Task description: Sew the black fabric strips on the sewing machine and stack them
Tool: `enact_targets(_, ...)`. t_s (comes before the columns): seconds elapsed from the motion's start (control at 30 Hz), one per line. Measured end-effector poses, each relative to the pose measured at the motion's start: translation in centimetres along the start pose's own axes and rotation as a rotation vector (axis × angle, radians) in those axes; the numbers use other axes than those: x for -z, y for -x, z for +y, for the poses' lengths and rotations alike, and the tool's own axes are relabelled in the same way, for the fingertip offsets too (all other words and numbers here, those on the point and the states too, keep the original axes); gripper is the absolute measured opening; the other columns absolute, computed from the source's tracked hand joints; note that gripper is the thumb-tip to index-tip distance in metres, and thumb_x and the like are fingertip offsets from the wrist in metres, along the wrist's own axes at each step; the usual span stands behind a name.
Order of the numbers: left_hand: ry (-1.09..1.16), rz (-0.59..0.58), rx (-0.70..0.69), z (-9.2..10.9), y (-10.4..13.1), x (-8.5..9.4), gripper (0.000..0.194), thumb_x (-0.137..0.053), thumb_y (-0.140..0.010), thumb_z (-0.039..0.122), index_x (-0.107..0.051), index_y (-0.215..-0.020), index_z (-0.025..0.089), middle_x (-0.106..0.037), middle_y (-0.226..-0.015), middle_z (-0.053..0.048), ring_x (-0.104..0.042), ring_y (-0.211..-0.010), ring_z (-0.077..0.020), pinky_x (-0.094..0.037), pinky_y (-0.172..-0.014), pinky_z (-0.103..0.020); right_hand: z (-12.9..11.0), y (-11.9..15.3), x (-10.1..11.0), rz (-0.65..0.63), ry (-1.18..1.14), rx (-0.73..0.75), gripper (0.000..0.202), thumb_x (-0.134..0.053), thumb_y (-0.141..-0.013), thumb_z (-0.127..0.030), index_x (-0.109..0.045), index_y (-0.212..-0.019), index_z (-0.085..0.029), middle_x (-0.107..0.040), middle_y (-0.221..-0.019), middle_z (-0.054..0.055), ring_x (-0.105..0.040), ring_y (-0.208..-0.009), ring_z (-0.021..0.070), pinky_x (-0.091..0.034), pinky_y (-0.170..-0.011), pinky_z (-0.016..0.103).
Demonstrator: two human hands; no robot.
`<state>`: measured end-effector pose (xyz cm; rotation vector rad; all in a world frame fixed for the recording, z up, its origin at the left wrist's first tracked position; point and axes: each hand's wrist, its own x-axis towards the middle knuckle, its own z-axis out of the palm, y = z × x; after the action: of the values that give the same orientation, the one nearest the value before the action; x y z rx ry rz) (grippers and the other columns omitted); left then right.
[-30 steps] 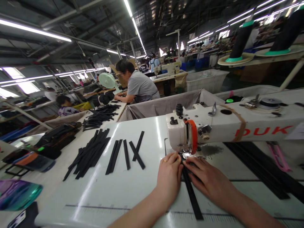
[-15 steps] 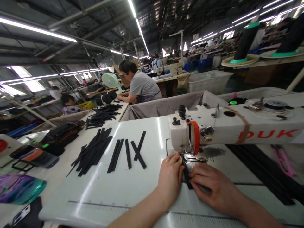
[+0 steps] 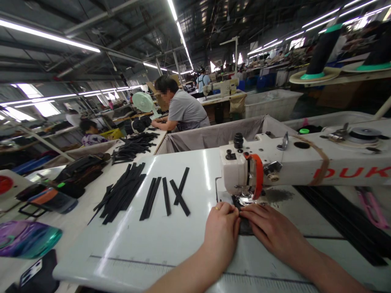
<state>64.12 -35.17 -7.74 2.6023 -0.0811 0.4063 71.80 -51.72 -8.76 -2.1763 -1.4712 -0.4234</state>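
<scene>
At the needle of a white sewing machine (image 3: 233,173), a black fabric strip (image 3: 236,201) lies mostly hidden by my fingers and the presser foot. My left hand (image 3: 222,226), a ring on one finger, is closed with its fingertips pinching the strip's near part. From the other side my right hand (image 3: 269,223) meets it, its fingertips closed on the same strip just in front of the foot. Left of the machine, several loose black strips (image 3: 166,196) lie apart on the white table (image 3: 180,240), some crossed. Beyond them is a heap of similar strips (image 3: 124,195).
Long black strips (image 3: 339,224) and pink-handled snips (image 3: 371,207) lie under the machine arm. At far left are a purple-teal bottle (image 3: 30,240) and a phone (image 3: 32,272). A cloth-lined bin (image 3: 214,132) borders the table; a co-worker (image 3: 186,106) sits beyond.
My right hand has moved forward and left to meet my left hand at the foot. The strip's near end, visible before between the hands, is now covered. The view has shifted slightly.
</scene>
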Motion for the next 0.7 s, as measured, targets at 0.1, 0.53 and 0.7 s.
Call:
enact_targets(0.1,-0.002,0.013,-0.007,-0.02,0.16,-0.06,0.013,-0.06,-0.088,0.01,-0.069,-0.084,0.017,-0.067,-0.089,-0.005,-0.06,-0.087,-0.0234,-0.051,-0.079,-0.039,-0.11,0.08,-0.04,-0.003,0.017,0.01,0.029,-0.045,-0.09,-0.008,-0.062,-0.112,-0.018,-0.068,-0.106,0.008,-0.063,-0.092,0.0226,-0.054,-0.082,0.039)
enact_targets(0.53,0.054,0.038,-0.044,-0.64,-0.65,-0.47,0.017,-0.055,-0.089,0.008,-0.069,-0.083,0.014,-0.068,-0.088,-0.007,-0.059,-0.086,-0.0228,-0.05,-0.081,-0.038,0.01,0.07,-0.38,-0.01,0.116,-0.003,0.031,-0.045,-0.089,-0.008,-0.061,-0.116,-0.015,-0.068,-0.103,0.01,-0.064,-0.089,0.0241,-0.056,-0.078,0.04)
enact_targets(0.7,0.043,0.039,-0.044,-0.61,-0.66,-0.56,0.017,-0.054,-0.09,0.008,-0.069,-0.084,0.014,-0.069,-0.088,-0.007,-0.058,-0.086,-0.0228,-0.05,-0.081,-0.038,-0.03,0.03,-0.49,0.006,0.137,0.01,0.031,-0.045,-0.088,-0.007,-0.061,-0.114,-0.014,-0.068,-0.101,0.01,-0.065,-0.087,0.0242,-0.057,-0.076,0.04)
